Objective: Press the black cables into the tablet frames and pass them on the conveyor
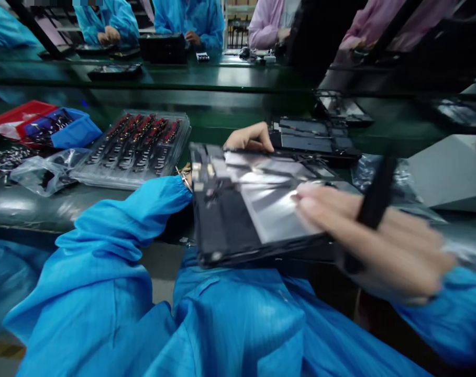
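Left hand (pixel 248 139) grip curled over tablet (pixel 257 204) far edge | right hand (pixel 383 241) grip clasping black tool (pixel 373 196)

Single view, head-worn camera. It looks forward and steeply down from above the person's lap, tilted slightly so the desk (pixel 104 209) edge runs askew across the frame. Very close range: blue sleeves fill the lower half, and the right hand (pixel 383 246) sits near enough to the lens to blur. The left hand (pixel 248 139) lies farther out, sharper. The opened tablet (pixel 257 204) is centre frame. Beyond the desk the view reaches the opposite row, where other people show from the chest down only. No second view to compare.
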Demonstrator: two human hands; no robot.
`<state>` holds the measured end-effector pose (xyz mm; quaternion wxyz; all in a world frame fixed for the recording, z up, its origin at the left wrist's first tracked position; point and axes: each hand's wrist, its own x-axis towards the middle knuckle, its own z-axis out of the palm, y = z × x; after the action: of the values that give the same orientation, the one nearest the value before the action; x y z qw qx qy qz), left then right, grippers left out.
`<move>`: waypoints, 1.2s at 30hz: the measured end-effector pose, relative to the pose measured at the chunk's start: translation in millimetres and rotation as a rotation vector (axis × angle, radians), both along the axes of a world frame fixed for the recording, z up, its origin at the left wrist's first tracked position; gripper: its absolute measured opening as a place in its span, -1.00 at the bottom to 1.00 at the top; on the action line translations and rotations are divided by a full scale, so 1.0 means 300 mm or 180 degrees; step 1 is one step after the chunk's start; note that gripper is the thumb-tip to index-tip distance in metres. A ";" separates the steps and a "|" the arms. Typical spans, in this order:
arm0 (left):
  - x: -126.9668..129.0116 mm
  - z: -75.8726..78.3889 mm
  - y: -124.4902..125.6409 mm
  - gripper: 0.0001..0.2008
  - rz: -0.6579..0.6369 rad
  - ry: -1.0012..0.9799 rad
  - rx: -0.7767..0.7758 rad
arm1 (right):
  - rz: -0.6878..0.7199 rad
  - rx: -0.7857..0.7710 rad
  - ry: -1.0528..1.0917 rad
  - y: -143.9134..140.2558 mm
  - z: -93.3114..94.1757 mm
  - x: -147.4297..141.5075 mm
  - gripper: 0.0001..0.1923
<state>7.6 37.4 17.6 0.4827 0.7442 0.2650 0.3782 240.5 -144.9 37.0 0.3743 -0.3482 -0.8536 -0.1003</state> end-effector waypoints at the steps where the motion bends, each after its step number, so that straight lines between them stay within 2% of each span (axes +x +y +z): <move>1: -0.004 -0.030 0.011 -0.71 -0.0082 0.0044 -0.0007 | 0.0168 0.0237 -0.0318 -0.011 -0.031 -0.009 -0.59; 3: -0.036 -0.086 0.027 -0.64 -0.0216 0.0215 -0.0067 | 0.0341 0.0538 -0.0685 -0.027 -0.095 -0.015 -0.62; 5: -0.100 -0.119 0.030 -0.65 0.0050 0.0727 0.0063 | 0.0242 0.0514 -0.0764 -0.040 -0.147 -0.010 -0.63; 7: -0.182 -0.127 0.014 -0.72 0.0445 0.1598 0.0310 | 0.0128 0.0390 -0.0811 -0.056 -0.183 -0.002 -0.62; 9: -0.258 -0.123 -0.023 -0.62 0.0611 0.2383 0.0608 | 0.0063 0.0269 -0.0873 -0.074 -0.205 0.000 -0.62; 12: -0.328 -0.136 -0.103 -0.49 0.0605 0.2677 0.0944 | 0.0067 0.0028 -0.0908 -0.092 -0.229 -0.012 -0.62; 15: -0.345 -0.172 -0.186 -0.43 0.0720 0.2532 0.0871 | 0.0155 -0.0161 -0.0825 -0.095 -0.254 -0.027 -0.68; 18: -0.326 -0.174 -0.258 -0.39 0.0832 0.2134 0.0199 | 0.0223 -0.0266 -0.0657 -0.086 -0.278 -0.037 -0.66; 20: -0.302 -0.140 -0.303 -0.28 0.0778 0.1627 -0.0638 | 0.0254 -0.0297 -0.0497 -0.074 -0.287 -0.045 -0.64; 23: -0.262 -0.059 -0.354 -0.04 0.0803 0.0749 -0.1819 | 0.0297 -0.0225 -0.0247 -0.043 -0.280 -0.056 -0.61; 24: -0.251 -0.033 -0.362 -0.01 0.0923 0.0503 -0.1994 | 0.0332 -0.0163 -0.0192 -0.027 -0.271 -0.057 -0.63; 26: -0.242 0.012 -0.353 0.00 0.1259 0.0133 -0.1998 | 0.0419 0.0040 -0.0120 0.012 -0.242 -0.048 -0.66; 28: -0.248 0.048 -0.300 -0.06 0.1555 -0.0130 -0.1718 | 0.0457 0.0296 -0.0085 0.061 -0.208 -0.022 -0.69; 30: -0.265 0.080 -0.190 -0.19 0.1787 -0.0378 -0.1316 | 0.0417 0.0483 -0.0085 0.117 -0.180 0.020 -0.69; 33: -0.288 0.132 0.071 -0.42 0.2091 -0.0757 -0.0666 | 0.0325 0.0538 -0.0129 0.203 -0.171 0.091 -0.59; 36: -0.285 0.187 0.383 -0.48 0.2502 -0.0727 -0.0350 | 0.0227 0.0462 -0.0033 0.266 -0.195 0.150 -0.50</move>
<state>-78.0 152.3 73.7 0.3668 0.5126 0.4936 0.5992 285.5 -65.3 -21.4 0.3975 -0.2890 -0.8578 -0.1504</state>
